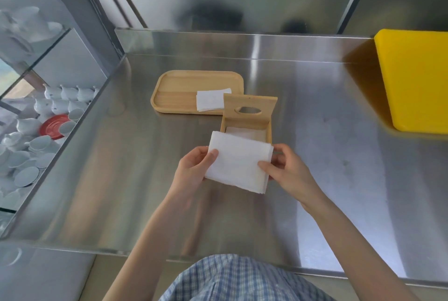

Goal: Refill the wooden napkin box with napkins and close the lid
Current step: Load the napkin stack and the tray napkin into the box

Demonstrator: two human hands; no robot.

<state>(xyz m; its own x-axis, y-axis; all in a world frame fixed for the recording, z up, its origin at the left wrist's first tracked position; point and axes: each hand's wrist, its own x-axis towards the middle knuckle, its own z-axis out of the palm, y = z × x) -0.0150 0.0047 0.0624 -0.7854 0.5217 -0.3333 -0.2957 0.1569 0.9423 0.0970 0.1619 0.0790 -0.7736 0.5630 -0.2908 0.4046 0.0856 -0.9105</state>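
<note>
The wooden napkin box (pixel 268 132) stands mid-counter with its lid (pixel 249 110) raised upright, an oval slot in the lid. White napkins lie inside the box (pixel 249 133). Both hands hold a white stack of folded napkins (pixel 238 161) just in front of the box, partly covering its near edge. My left hand (pixel 194 167) grips the stack's left side, thumb on top. My right hand (pixel 287 167) grips its right side. Behind the box a wooden tray (pixel 174 92) holds a smaller pile of napkins (pixel 209 101).
A steel counter (pixel 327 155) carries a yellow bin (pixel 417 77) at the far right. To the left, a lower glass-walled shelf holds several white cups (pixel 36 143) and a red saucer (pixel 52 127). A steel back wall rises behind the tray.
</note>
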